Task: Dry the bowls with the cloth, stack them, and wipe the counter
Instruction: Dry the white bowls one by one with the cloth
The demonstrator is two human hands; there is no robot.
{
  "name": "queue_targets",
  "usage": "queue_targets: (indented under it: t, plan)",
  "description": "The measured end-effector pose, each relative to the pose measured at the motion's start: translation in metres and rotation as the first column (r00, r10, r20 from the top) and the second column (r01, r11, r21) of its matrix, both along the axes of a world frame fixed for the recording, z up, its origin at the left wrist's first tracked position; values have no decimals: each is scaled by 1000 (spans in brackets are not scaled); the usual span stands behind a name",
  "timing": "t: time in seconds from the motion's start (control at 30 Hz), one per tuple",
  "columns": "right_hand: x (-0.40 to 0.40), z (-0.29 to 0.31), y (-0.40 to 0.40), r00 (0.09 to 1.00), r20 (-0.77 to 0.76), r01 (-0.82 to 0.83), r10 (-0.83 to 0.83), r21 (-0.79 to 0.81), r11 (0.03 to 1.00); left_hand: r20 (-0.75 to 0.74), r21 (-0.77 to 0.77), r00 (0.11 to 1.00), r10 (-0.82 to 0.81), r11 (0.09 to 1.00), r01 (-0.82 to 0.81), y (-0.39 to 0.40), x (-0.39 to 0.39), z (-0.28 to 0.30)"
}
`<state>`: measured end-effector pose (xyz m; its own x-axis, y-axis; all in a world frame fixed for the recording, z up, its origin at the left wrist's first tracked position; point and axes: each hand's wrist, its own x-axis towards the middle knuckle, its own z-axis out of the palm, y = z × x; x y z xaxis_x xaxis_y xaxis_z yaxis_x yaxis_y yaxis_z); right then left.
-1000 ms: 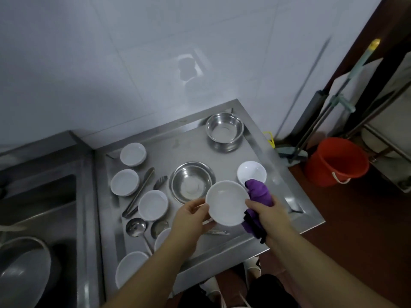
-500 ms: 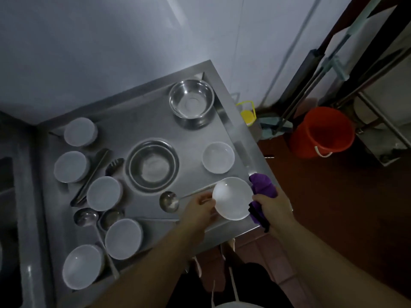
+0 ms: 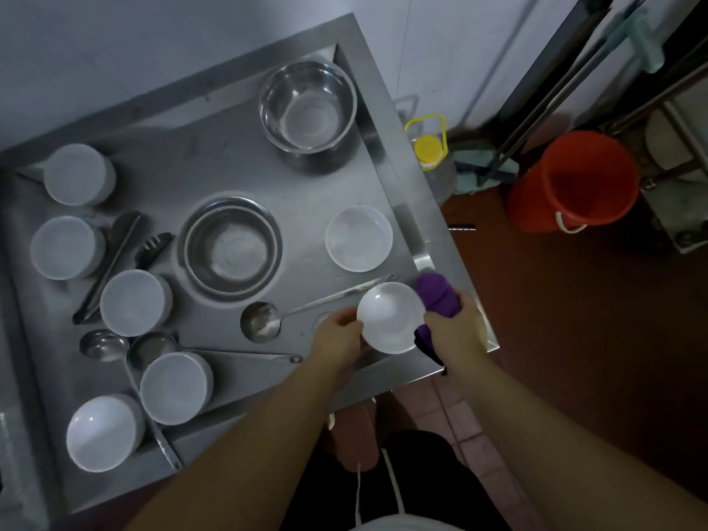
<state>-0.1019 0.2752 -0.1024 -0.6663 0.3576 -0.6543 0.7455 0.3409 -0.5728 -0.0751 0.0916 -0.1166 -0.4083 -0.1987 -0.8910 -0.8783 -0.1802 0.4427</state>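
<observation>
I hold a small white bowl over the front right corner of the steel counter. My left hand grips its left rim. My right hand grips a bunched purple cloth pressed against the bowl's right rim. Another white bowl sits upright just beyond. Several white bowls stand along the counter's left side, such as one at the back left and one at the front left.
Two steel bowls sit at the back and middle. A ladle, tongs and further ladles lie between the bowls. On the floor to the right stand a red bucket, a yellow-capped jug and mop handles.
The view has tilted down and closer to the counter. The bowl and both hands sit lower over the front right corner, with the cloth still at the bowl's right rim.
</observation>
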Motion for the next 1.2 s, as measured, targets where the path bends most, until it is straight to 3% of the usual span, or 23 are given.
queue_targets:
  t: [0.2,0.43,0.7,1.0,1.1,1.2]
  plan:
    - [0,3,0,996,-59,-62,63,23,998,-15,-26,999,-30,999,29,-1,0,-1]
    - [-1,43,1,972,-211,-100,108,50,994,-4,-139,980,-200,970,198,-24,15,29]
    - [6,81,-67,873,-323,-385,366,5,923,-22,-407,936,-352,858,313,-105,73,87]
    - [57,97,-184,692,-259,-704,674,-33,710,68,-555,949,-309,779,293,-224,160,104]
    - [75,94,-218,670,-244,-726,701,-20,687,76,-568,956,-282,776,274,-261,175,96]
    - [93,91,-246,710,-231,-687,665,-23,726,78,-566,948,-309,769,298,-291,182,87]
